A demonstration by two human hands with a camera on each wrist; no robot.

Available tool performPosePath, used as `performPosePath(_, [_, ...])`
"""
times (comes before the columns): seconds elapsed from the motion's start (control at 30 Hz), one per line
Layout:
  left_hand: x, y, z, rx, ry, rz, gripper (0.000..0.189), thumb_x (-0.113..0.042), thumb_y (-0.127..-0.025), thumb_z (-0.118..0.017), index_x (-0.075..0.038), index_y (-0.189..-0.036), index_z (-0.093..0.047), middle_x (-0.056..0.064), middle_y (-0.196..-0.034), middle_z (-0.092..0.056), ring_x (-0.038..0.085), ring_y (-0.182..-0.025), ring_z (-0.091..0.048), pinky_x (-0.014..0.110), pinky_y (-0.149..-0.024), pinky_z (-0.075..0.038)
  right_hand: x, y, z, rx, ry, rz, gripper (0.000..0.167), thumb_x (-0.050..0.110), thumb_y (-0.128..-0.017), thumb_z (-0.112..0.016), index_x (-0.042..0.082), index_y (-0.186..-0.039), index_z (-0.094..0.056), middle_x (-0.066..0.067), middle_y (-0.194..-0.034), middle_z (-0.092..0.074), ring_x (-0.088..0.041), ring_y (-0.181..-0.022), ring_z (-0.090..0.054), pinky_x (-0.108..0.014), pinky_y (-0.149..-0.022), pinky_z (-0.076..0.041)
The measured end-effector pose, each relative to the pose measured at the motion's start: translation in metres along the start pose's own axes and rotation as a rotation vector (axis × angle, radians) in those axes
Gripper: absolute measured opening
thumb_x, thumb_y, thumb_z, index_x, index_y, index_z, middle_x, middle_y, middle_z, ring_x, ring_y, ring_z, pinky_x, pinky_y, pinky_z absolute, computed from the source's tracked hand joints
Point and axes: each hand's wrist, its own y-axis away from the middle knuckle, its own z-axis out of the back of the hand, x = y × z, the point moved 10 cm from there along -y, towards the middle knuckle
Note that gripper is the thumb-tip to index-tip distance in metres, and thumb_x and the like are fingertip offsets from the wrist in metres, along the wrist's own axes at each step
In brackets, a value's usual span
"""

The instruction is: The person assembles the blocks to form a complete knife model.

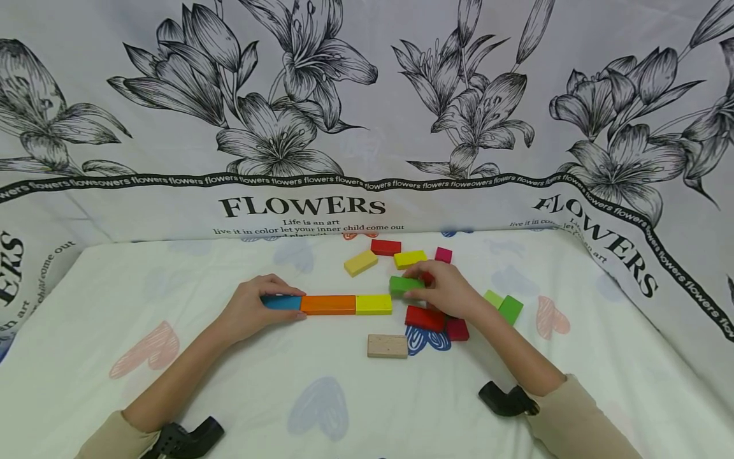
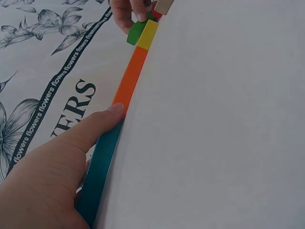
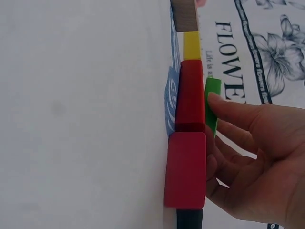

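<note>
A blue block (image 1: 281, 302), an orange block (image 1: 328, 305) and a yellow block (image 1: 374, 305) lie end to end in a straight row. My left hand (image 1: 246, 310) grips the blue block at the row's left end, fingers on the far side and thumb along the near side. In the left wrist view the thumb tip lies where blue meets the orange block (image 2: 130, 78). My right hand (image 1: 444, 290) pinches a green block (image 1: 404, 285) between thumb and fingers, just behind the yellow block's right end. The right wrist view shows the thumb on this green block (image 3: 212, 86).
In front of my right hand lie a red block (image 1: 425, 318) and a crimson block (image 1: 457, 329). A plain wooden block (image 1: 387, 346) is nearer me. Behind are pale yellow (image 1: 360, 262), red (image 1: 386, 247) and yellow blocks (image 1: 410, 259). Another green block (image 1: 510, 310) sits right of my wrist.
</note>
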Motion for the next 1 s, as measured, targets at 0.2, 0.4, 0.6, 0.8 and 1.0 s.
performPosePath(0.2, [-0.001,-0.0003,0.0,-0.001,-0.003,-0.004,0.036,-0.029,-0.08,-0.095,-0.019,-0.113,-0.084,-0.002,-0.104,-0.073,0.018,-0.102,-0.06,0.027,-0.082,-0.049,-0.0067,0.0019,-0.0005,0.007,0.012,-0.031,0.036,0.014,-0.092,-0.082,0.004,-0.126,-0.073,-0.015,-0.124,-0.072,-0.026,-0.104,-0.061,-0.028,-0.082,-0.055])
performPosePath(0.4, [-0.0011,-0.0001,-0.0001,0.002,-0.004,0.001,0.036,-0.029,-0.081,-0.094,-0.019,-0.114,-0.084,-0.002,-0.105,-0.073,0.018,-0.102,-0.06,0.027,-0.082,-0.05,-0.0094,0.0013,-0.0021,0.016,0.019,-0.029,0.034,0.012,-0.091,-0.083,0.004,-0.123,-0.074,-0.012,-0.12,-0.073,-0.026,-0.107,-0.062,-0.034,-0.089,-0.059])
performPosePath(0.6, [-0.0007,0.0002,0.0003,0.0,-0.015,0.004,0.036,-0.03,-0.08,-0.094,-0.019,-0.113,-0.084,-0.002,-0.104,-0.073,0.018,-0.102,-0.06,0.027,-0.083,-0.049,-0.0069,0.001,-0.0042,0.027,0.01,-0.02,0.035,0.011,-0.091,-0.082,0.004,-0.124,-0.075,-0.012,-0.12,-0.074,-0.025,-0.107,-0.063,-0.036,-0.093,-0.058])
performPosePath(0.8, [-0.0006,0.0005,-0.0003,0.003,-0.007,0.002,0.036,-0.029,-0.081,-0.094,-0.018,-0.114,-0.084,-0.002,-0.104,-0.073,0.017,-0.101,-0.06,0.027,-0.082,-0.05,-0.0057,0.0023,-0.0058,0.05,-0.021,-0.02,0.034,0.013,-0.094,-0.08,0.003,-0.125,-0.075,-0.013,-0.12,-0.073,-0.022,-0.099,-0.06,-0.024,-0.08,-0.054])
performPosePath(1.0, [-0.0006,0.0005,-0.0005,0.003,-0.007,0.002,0.037,-0.029,-0.08,-0.095,-0.019,-0.114,-0.084,-0.002,-0.104,-0.073,0.017,-0.101,-0.06,0.027,-0.082,-0.049,-0.0049,0.0034,-0.0077,0.081,-0.033,0.0,0.033,0.013,-0.095,-0.078,0.003,-0.126,-0.074,-0.013,-0.118,-0.072,-0.02,-0.093,-0.058,-0.024,-0.075,-0.05])
